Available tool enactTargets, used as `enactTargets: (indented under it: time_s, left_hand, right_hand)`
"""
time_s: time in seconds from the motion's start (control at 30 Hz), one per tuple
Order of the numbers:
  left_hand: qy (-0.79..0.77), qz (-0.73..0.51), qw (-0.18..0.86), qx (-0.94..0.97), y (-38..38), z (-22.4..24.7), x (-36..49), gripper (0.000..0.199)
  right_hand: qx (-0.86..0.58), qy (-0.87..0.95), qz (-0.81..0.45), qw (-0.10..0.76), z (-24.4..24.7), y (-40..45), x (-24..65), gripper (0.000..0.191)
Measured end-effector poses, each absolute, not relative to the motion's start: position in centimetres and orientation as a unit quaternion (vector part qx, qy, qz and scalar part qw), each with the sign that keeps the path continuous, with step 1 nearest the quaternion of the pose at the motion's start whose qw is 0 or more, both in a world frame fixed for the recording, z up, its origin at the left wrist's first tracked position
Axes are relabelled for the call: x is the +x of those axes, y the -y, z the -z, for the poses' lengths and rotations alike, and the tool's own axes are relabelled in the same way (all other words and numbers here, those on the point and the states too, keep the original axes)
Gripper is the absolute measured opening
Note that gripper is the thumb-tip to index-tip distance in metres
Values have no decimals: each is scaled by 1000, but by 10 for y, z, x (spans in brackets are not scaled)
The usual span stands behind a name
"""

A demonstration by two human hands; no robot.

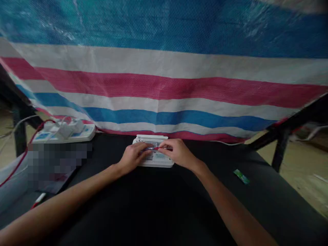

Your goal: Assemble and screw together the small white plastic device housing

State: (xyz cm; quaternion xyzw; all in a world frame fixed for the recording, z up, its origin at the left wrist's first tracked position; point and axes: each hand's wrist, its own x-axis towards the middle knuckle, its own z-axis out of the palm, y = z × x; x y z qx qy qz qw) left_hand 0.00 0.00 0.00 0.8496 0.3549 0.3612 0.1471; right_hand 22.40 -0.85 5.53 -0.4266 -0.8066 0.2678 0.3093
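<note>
Between my two hands, a slim tool that looks like a small screwdriver (154, 148) lies level, with a red part in its middle, a clear bluish end to the left and a thin metal shaft to the right. The fingers of my left hand (132, 156) are closed on its bluish end. My right hand (179, 153) pinches it near the red part, with the shaft showing past the fingertips. Directly beneath both hands sits an open white plastic case (167, 164) with a perforated tray and small dark pieces, partly hidden by the hands.
At the far left stands a white power strip (88, 132) with plugs and a red cable (24, 155). A dark, blurred-out flat object (58, 167) lies before it. A small green packet (241, 176) rests on the black table (159, 205). Striped sheeting (164, 85) hangs behind.
</note>
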Motion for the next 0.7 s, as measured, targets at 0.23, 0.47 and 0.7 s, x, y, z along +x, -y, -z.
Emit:
enactTargets:
  time_s: [0.23,0.47,0.7]
  left_hand:
    - [-344,-366,136,854,-1,5,0,30]
    - [-341,-371,138,852,-1,8,-1,28]
    - [-335,-371,122,857,0,6,1,27]
  right_hand:
    - [-425,814,-259,300,-50,6,223,8]
    - [-425,807,-271,309,-39,2,223,8]
    - [-422,815,-248,312,-37,2,222,6]
